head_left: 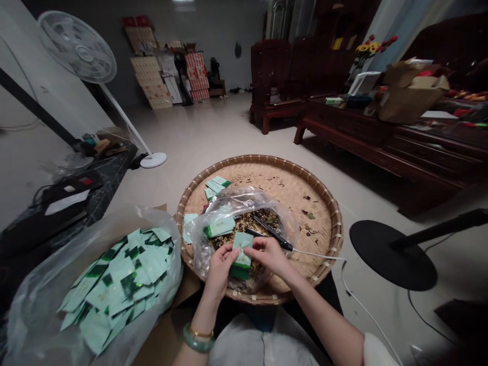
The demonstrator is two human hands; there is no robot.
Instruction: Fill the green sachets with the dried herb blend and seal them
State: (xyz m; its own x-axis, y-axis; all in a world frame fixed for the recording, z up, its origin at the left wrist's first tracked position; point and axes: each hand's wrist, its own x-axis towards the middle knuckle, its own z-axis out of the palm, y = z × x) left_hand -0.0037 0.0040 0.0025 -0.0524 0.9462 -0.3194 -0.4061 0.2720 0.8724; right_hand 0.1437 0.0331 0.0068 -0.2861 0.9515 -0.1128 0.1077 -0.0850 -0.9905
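Observation:
A small pale-green packet (pixel 241 250) with a darker green end is pinched between my left hand (pixel 220 269) and my right hand (pixel 271 258). Below it an open clear plastic bag (pixel 244 195) holds a loose dried, tea-like mix (pixel 251 221). More green packets (pixel 221 226) lie at the bag's left side. A black two-armed tool, like a hair straightener (pixel 280 238), rests over the mix beside my right hand, its white cord running off to the right. All of this sits in a round woven bamboo tray (pixel 322 190).
To the left, a large clear bag (pixel 28 310) is heaped with green packets (pixel 122 274). A white standing fan (pixel 153 160) is beyond it. A black round stand base (pixel 392 249) stands on the right floor, near a dark wooden table (pixel 366 122) bearing a cardboard box (pixel 407 99).

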